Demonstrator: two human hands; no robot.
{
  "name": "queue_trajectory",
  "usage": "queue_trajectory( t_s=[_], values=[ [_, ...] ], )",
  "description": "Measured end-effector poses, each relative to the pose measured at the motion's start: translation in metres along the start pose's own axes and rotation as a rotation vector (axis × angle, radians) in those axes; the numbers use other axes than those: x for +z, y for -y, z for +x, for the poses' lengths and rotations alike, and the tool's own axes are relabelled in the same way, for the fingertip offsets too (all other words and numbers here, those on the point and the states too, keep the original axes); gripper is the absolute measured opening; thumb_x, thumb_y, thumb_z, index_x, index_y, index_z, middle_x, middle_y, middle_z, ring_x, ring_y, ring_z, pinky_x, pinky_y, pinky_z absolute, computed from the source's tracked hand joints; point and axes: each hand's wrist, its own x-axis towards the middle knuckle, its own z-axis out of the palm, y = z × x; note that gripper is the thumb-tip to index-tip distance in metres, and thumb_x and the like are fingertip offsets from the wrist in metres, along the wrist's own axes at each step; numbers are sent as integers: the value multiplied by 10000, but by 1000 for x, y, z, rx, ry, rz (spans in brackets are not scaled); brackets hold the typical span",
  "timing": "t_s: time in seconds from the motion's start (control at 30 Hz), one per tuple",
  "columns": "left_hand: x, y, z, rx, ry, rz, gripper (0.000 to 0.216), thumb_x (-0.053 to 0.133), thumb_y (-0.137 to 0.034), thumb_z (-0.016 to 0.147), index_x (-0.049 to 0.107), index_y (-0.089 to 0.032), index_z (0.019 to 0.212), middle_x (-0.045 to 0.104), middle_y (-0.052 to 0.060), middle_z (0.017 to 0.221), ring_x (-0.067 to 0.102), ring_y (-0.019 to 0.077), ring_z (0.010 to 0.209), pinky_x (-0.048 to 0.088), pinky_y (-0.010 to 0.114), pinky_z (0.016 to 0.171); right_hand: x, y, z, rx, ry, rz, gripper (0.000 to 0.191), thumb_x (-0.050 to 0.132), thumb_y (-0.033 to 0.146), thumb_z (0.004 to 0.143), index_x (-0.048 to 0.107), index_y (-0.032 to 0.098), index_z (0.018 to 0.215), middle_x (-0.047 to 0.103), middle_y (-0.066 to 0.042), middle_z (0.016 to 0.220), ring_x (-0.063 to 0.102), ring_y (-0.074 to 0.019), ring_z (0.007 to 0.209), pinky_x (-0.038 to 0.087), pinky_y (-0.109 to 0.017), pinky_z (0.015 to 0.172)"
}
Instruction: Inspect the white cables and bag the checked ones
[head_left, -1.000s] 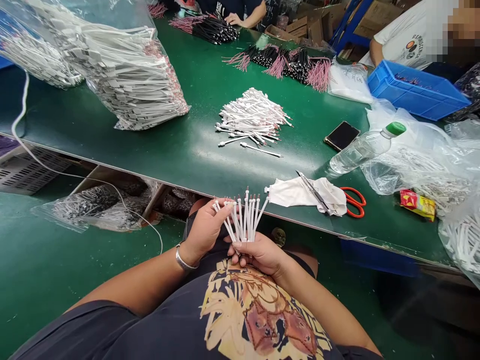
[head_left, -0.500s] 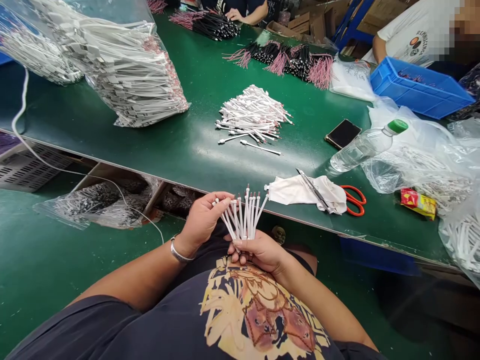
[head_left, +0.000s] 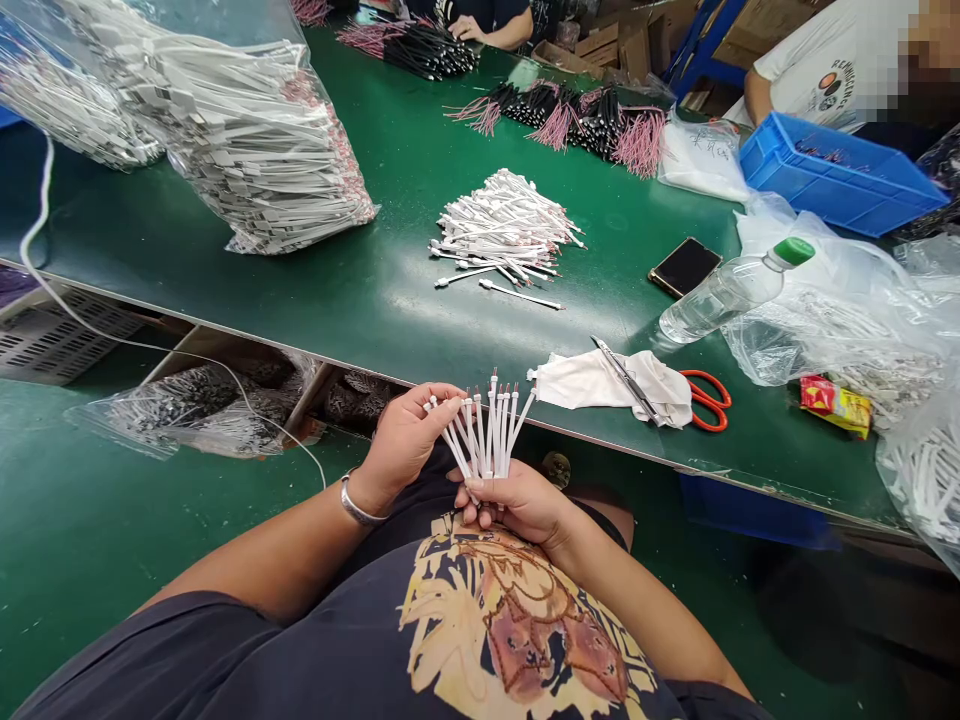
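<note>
Several short white cables [head_left: 491, 440] stand spread like a fan in front of my body, their tips showing reddish wire ends. My right hand [head_left: 525, 500] is closed round their lower ends. At the fan's left side, my left hand [head_left: 412, 430] pinches the upper part of a white cable between thumb and fingers; the fingertips partly hide it. Beyond my hands a pile of similar white cables [head_left: 510, 225] lies on the green table [head_left: 337, 300], with a single cable [head_left: 521, 294] just in front of the pile.
Right of my hands lie a white cloth [head_left: 570, 382], a black pen-like tool [head_left: 626, 380] and red-handled scissors [head_left: 709, 400]. Farther off are a phone [head_left: 685, 267], a bottle [head_left: 720, 295] and a blue bin [head_left: 840, 175]. A large bag of cables [head_left: 255, 150] stands left. Two people sit across the table.
</note>
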Motion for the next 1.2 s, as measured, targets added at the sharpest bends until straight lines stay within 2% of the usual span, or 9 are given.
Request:
queue_trajectory(
  t_s=[0.93,1.2],
  values=[
    [3,-2,-2,-46,12,-71,206,703,-295,722,610,-172,858,654,-9,778,594,104,704,458,212,693,-1,-2,0,-8,7,0,389,779,304,656,663,89,958,663,-46,715,624,-104,576,433,-161,461],
    [5,-6,-4,-63,20,-86,348,682,-301,749,530,-191,1043,632,-21,769,596,100,696,461,210,684,2,-5,3,-60,-1,12,430,797,329,629,656,77,947,656,-53,701,623,-112,559,406,-167,438]
  ],
)
